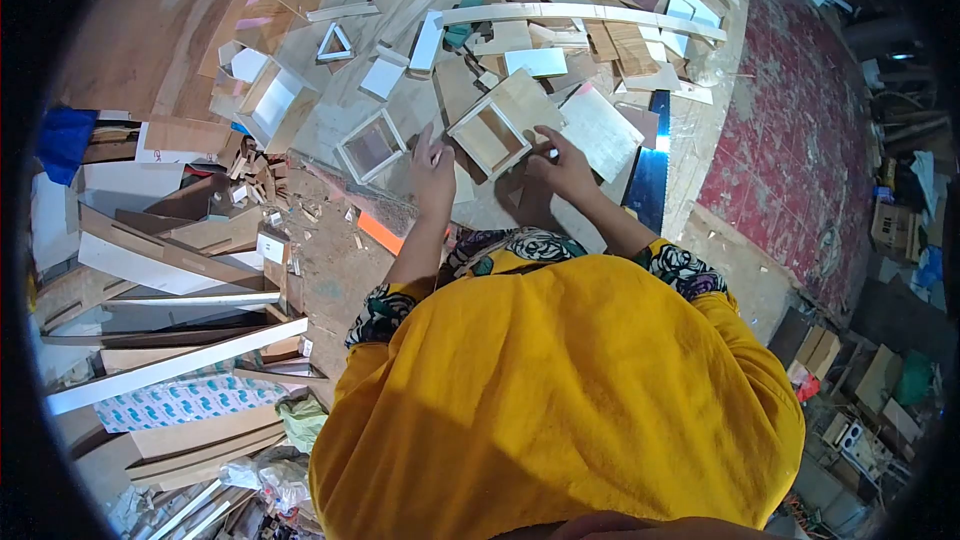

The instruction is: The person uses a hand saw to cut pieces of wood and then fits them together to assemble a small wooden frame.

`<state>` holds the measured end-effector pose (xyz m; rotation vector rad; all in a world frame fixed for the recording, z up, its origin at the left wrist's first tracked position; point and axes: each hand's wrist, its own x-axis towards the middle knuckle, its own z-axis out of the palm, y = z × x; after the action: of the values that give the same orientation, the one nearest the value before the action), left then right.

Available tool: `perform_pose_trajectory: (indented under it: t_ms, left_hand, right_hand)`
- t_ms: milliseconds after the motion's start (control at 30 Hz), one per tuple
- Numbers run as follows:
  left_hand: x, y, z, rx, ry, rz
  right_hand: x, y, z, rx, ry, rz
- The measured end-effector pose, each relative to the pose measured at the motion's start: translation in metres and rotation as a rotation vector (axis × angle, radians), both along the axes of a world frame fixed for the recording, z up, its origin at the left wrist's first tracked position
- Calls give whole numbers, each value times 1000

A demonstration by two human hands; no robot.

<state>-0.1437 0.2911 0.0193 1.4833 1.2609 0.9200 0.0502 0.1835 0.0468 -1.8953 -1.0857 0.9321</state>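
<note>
Our small wooden frame (509,162) looks joined all round; left hand (434,168) loose beside it, right hand's (568,172) grip, can't tell.

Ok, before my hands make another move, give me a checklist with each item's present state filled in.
1. Nearer frame's outline, left of the left hand (frame), closed on four sides: ok.
2. Boxy frame between both hands: ok.
3. Right hand off the dark blue strip: ok.
4. Surface beyond the frames free of loose offcuts: not ok, they lie scattered and overlapping.
5. Right fingertips touching the boxy frame: cannot tell.
6. Frame joints tight: cannot tell, too small.
</note>
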Motion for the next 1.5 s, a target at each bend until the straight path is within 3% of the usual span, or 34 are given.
perform_pose_trajectory:
  t_ms: [167, 367, 567, 667, 767, 867, 933, 1067, 1267, 1433, 1500]
  left_hand:
    - [6, -25, 15, -501, -343, 84]
    - [10, -16, 39, -576, -278, -50]
    - [15, -13, 27, -631, -408, 93]
    - [11, -7, 11, -616, -472, -47]
    - [14, -5, -5, -603, -467, -13]
    - [17, -3, 3, -626, -556, -29]
    - [17, -1, 15, -620, -555, -53]
    - [26, -5, 40, -624, -601, -39]
    - [26, 0, 36, -618, -573, -135]
    - [21, 2, 36, -649, -680, -205]
    - [18, 1, 38, -678, -715, -244]
  right_hand:
    - [12, 27, 8, 129, -41, 55]
    - [15, 40, 10, 86, -219, 225]
    - [19, 37, -1, 72, -168, 183]
    - [23, 36, -10, 65, -55, 136]
    - [26, 36, -16, 76, -17, 128]
    - [29, 37, -23, 47, 127, 91]
    - [29, 36, -21, 28, 357, 50]
    - [31, 37, -28, 39, 346, 48]
    - [34, 34, -19, 12, 428, 25]
    - [62, 24, 12, 398, -96, -272]
    - [78, 13, 19, 332, -25, -316]
